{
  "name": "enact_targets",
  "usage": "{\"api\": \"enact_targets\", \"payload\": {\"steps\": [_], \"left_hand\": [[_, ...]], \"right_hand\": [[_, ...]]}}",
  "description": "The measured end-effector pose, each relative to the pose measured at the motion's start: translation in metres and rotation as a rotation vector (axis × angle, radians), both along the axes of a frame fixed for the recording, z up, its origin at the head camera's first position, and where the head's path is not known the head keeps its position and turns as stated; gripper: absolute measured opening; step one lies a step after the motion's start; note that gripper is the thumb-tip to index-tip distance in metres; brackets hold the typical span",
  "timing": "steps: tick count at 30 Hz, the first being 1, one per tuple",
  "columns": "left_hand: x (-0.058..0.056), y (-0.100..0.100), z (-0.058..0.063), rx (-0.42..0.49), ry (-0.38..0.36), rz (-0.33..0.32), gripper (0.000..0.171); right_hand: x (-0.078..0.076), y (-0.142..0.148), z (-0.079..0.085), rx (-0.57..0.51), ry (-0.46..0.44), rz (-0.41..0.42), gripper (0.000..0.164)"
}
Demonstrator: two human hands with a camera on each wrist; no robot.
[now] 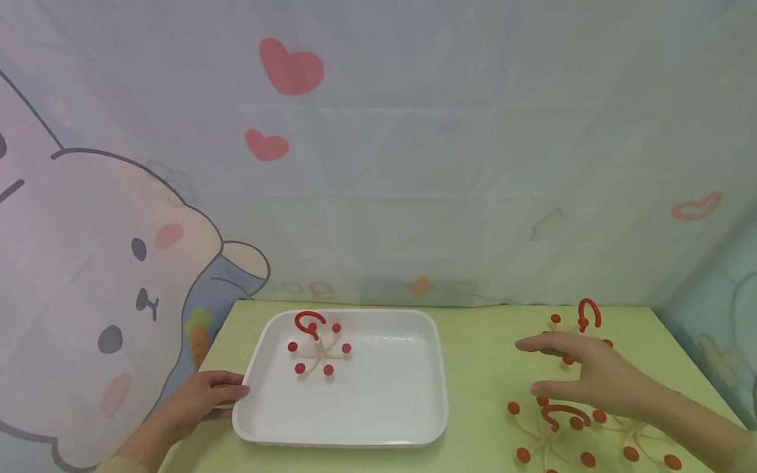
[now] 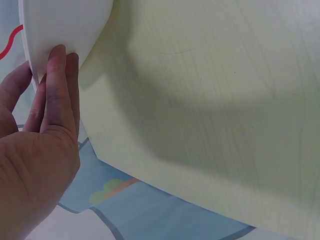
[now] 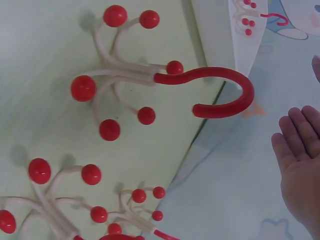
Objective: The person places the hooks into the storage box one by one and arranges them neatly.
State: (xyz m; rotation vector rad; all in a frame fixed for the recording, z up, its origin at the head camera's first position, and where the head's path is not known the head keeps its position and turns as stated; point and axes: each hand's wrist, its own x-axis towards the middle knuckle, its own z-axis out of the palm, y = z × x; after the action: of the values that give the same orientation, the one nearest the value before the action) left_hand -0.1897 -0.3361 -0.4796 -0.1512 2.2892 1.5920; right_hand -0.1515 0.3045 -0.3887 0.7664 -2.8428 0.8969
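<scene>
My left hand [image 1: 204, 401] pinches the left rim of a white rectangular tray [image 1: 378, 401], thumb on one side and fingers against the outer wall. Standing in the tray's back left part is a scalp massager [image 1: 320, 349] with a red hooked handle and pale prongs tipped with red balls. To the right, my right hand [image 1: 591, 373] hovers over the table, fingers and thumb spread apart, holding nothing. Around it stand matching massagers: one behind [image 1: 584, 322], partly hidden by the hand, one in front [image 1: 547, 437], and another [image 1: 634, 433] half covered by the forearm.
The pale green table [image 1: 479, 368] has its back edge against a printed cloth backdrop [image 1: 414, 164]. A strip of tabletop lies between the tray and the massagers. At the right, more cloth [image 1: 718, 315] hangs beside the table edge.
</scene>
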Motion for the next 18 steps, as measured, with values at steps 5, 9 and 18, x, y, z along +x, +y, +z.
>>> {"api": "enact_targets", "payload": {"steps": [5,9,18], "left_hand": [[0.000,0.000,0.000,-0.001,0.002,0.004,0.046],[0.001,0.000,0.000,0.002,0.000,0.010,0.046],[0.001,0.000,0.001,-0.002,-0.002,-0.001,0.045]], "right_hand": [[0.011,0.013,-0.008,0.027,-0.015,-0.034,0.060],[0.015,0.023,-0.017,0.016,0.000,-0.024,0.064],[0.025,0.037,-0.038,0.002,0.030,-0.073,0.062]]}}
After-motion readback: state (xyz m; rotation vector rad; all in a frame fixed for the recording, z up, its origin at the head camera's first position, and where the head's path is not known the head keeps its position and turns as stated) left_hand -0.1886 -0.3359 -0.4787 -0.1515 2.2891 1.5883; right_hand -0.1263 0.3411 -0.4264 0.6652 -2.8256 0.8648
